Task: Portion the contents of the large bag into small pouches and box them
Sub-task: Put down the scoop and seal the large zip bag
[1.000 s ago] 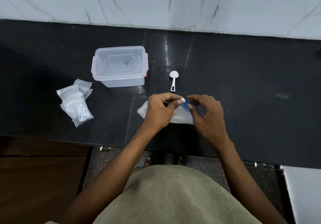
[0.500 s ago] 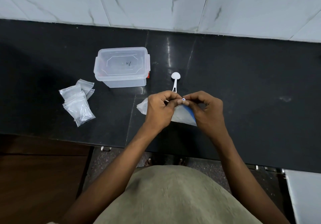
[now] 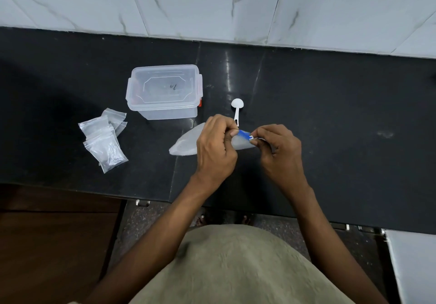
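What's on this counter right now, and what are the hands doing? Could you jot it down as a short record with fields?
surface: black stone counter below a white marble-look wall
large bag: translucent zip bag with a blue closure strip, lying on the counter
left hand: pinches the bag's blue strip
right hand: pinches the white slider on the strip
scoop: white plastic spoon, just beyond the hands
box: clear plastic container, lid on
pouches: pile of small clear zip pouches, left of the bag

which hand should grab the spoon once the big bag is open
Probably the right hand: the white spoon lies just beyond it, while the left hand covers the large bag and can steady it.
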A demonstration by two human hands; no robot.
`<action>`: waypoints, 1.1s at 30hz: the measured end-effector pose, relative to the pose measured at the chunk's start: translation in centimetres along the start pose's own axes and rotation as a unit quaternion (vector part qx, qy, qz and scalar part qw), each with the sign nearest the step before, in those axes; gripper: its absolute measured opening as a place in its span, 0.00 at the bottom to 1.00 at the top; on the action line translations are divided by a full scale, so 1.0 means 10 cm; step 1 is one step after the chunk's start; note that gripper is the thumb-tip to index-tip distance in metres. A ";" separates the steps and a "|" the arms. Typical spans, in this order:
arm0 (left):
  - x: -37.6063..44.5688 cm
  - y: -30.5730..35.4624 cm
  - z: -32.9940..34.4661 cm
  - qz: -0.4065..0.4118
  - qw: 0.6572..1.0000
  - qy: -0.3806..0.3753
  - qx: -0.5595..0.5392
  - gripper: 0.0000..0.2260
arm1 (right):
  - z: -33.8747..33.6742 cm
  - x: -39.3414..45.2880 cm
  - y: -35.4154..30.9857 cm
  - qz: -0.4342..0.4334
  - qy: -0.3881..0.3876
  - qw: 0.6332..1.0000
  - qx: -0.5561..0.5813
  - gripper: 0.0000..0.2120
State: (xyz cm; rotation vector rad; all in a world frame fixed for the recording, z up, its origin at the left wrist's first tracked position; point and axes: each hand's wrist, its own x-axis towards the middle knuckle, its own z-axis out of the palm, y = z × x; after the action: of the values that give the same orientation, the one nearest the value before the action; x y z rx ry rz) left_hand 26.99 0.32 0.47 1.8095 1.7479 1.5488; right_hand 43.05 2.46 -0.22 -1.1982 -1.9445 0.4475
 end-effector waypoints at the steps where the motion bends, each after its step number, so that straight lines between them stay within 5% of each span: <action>1: 0.02 0.00 -0.03 -0.014 1.000 0.007 -0.014 0.08 | -0.01 -0.01 0.03 0.002 0.004 1.000 -0.008 0.05; 11: 0.21 -0.21 -0.30 -0.221 0.960 0.057 -0.165 0.04 | -0.37 0.06 0.24 0.050 0.009 0.998 -0.034 0.06; 24: 0.20 -0.27 -0.35 -0.392 0.860 0.027 -0.325 0.11 | -0.46 0.11 0.08 0.225 0.000 0.961 0.162 0.08; 28: 0.15 -0.21 -0.36 -0.315 0.908 -0.039 -0.275 0.10 | -0.47 0.15 0.07 0.235 -0.006 0.963 0.130 0.08; 33: 0.18 -0.19 -0.30 -0.305 0.932 -0.002 -0.194 0.13 | -0.55 0.16 0.12 0.232 -0.078 0.968 0.062 0.06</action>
State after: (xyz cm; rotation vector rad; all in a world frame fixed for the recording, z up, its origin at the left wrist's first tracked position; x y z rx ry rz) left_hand 23.13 0.78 1.33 0.9550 1.6288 1.4679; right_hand 47.62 3.85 3.08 -1.5755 -1.7230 0.9160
